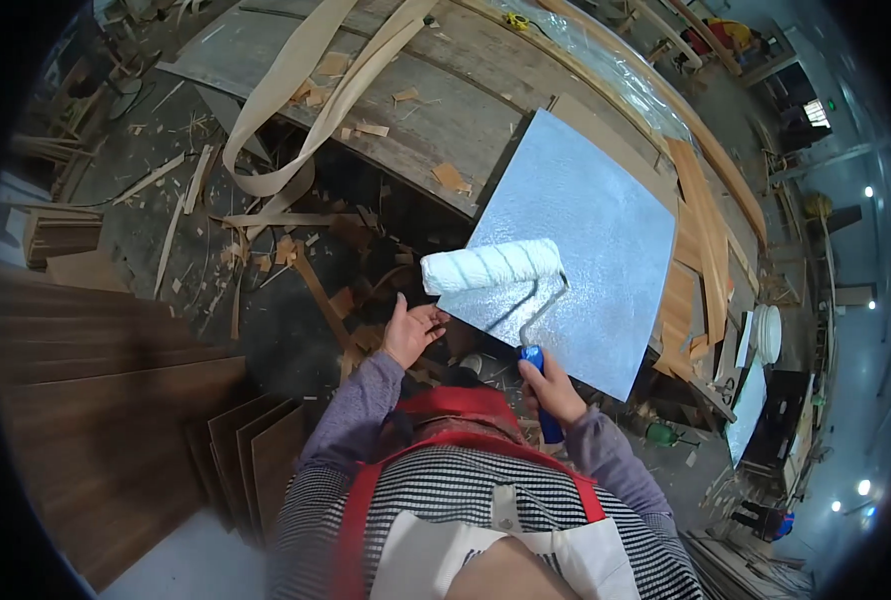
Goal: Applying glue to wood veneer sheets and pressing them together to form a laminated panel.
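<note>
Head view: a person in a striped top and red apron straps is looking down at a worktop (486, 133). The right hand (558, 390) is closing its grip around the blue handle (551, 428) of a paint roller (493, 266), whose fluffy white sleeve is showing pale stripes. The sleeve is appearing over the near left part of a shiny, pale blue-grey board (591, 200) and is reaching past its left edge; whether it is pressing on the surface, I cannot tell. The board is lying on the worktop, its near end jutting over the edge. The left hand (413, 332) is hovering by the board's near left corner, its grip loosely open, thumb apart from half-curled fingers; contact with the corner is not showing clearly. Long pale strips (291, 75) are looping off the worktop at left, and wood scraps (451, 178) are lying about. Brown boards (116, 410) are standing at lower left.
</note>
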The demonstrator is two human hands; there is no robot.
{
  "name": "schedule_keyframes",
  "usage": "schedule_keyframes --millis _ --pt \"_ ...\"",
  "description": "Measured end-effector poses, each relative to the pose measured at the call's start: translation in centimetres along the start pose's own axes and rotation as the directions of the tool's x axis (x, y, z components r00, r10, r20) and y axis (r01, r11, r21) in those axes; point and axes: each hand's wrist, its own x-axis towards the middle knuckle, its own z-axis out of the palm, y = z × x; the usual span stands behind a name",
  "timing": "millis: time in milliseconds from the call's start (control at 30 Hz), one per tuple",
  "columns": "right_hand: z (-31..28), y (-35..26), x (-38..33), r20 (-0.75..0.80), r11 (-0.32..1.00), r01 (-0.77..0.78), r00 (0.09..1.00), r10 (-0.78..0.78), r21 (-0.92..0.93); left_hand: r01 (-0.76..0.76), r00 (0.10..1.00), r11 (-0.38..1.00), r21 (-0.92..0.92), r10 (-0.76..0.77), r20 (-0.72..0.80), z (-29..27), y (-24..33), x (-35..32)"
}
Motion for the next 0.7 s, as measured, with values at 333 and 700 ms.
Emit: schedule_keyframes --millis 333,700 --pt "-2.8 -1.3 2.5 0.107 0.989 -0.008 0.994 0.024 -0.146 0.045 0.995 0.99 -0.135 -0.057 -0.087 1.0 2.2 0.5" --pt "-20.0 3.9 -8.1 -0.037 0.811 -0.082 0.997 0.075 -0.58 -0.028 0.999 0.991 0.13 0.025 0.026 2.4 2.2 0.7"
